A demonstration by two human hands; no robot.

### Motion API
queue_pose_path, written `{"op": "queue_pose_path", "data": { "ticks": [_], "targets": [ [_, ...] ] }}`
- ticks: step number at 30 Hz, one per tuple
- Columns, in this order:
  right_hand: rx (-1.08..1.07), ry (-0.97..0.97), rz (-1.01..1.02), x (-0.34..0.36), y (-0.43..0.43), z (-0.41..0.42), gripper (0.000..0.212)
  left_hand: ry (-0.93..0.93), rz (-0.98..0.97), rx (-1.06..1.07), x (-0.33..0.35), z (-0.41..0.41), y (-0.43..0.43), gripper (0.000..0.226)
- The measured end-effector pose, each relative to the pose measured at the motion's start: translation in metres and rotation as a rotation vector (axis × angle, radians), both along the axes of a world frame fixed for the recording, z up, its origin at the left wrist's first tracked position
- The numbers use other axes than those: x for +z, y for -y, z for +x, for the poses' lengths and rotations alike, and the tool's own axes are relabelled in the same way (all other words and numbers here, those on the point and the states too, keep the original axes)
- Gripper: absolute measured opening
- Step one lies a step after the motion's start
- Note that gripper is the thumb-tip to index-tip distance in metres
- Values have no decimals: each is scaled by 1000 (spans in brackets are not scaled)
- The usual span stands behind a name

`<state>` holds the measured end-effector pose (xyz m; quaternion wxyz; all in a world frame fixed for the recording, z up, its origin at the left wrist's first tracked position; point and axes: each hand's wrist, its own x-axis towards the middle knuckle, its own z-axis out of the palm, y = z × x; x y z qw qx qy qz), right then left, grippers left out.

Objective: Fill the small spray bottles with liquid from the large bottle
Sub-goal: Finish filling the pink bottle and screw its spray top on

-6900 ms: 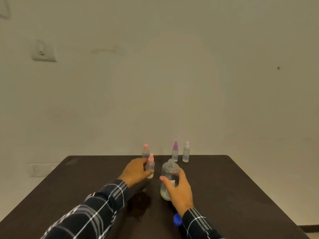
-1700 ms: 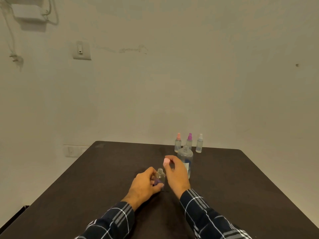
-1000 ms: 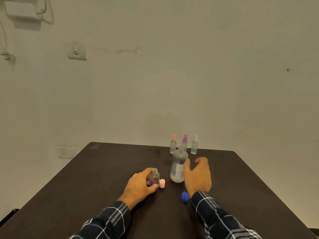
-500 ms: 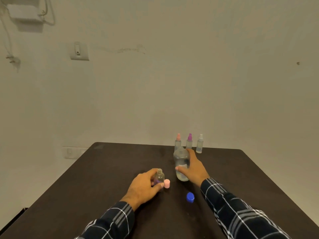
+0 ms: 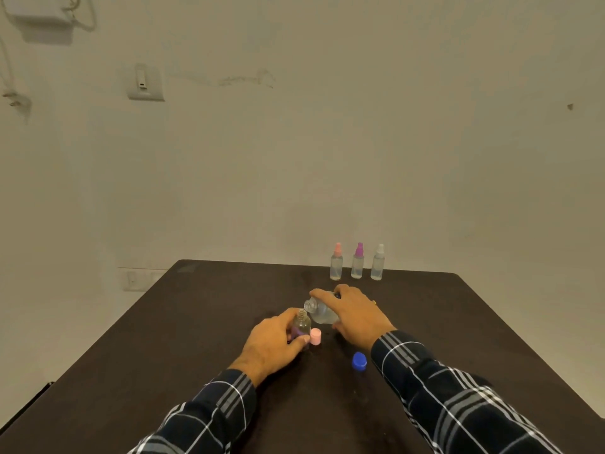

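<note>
The large bottle (image 5: pixel 320 313) is held off the table (image 5: pixel 196 339) in the right hand (image 5: pixel 355 314), tipped well over to the left with its open neck directly above the mouth of the small spray bottle (image 5: pixel 301 326). The right fingers (image 5: pixel 322 293) are wrapped over the top of its body and clamped on it. Clear liquid is visible pooled in the lower part of the tilted body; whether a stream is passing between the two mouths cannot be told.

The small spray bottle stands upright on the table, uncapped, gripped around its lower half by the left hand (image 5: pixel 273 345), fingers closed on it. A purple patch shows on its lower side. Its fill level cannot be read.

A pink cap (image 5: pixel 315 336) sits on the table just right of the small bottle, near the left thumb. A blue cap (image 5: pixel 359 360) lies on the table nearer the camera, beside the right sleeve (image 5: pixel 458 404).

At the far edge of the table three further spray bottles stand upright in a row, capped: pink-topped (image 5: pixel 336 266), purple-topped (image 5: pixel 357 265) and white-topped (image 5: pixel 377 267). All three have clear bodies and look to hold clear liquid; levels not determinable.
</note>
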<state>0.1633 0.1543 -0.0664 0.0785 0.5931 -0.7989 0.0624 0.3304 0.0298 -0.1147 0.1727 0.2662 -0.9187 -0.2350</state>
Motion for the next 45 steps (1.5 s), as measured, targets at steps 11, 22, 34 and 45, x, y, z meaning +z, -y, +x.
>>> {"op": "queue_pose_path", "data": {
  "ticks": [11, 22, 34, 45],
  "targets": [
    [-10, -87, -7, 1, 7, 2, 74, 41, 6, -6, 0, -2, 2, 60],
    [10, -123, -6, 0, 3, 2, 78, 58, -4, -5, -2, -4, 3, 62],
    [32, -142, -13, 5, 5, 7, 77, 57, -14, -9, -1, -3, 4, 61],
    [36, -202, 3, 6, 6, 5, 78, 65, -19, -6, 0, -4, 3, 63]
  ]
}}
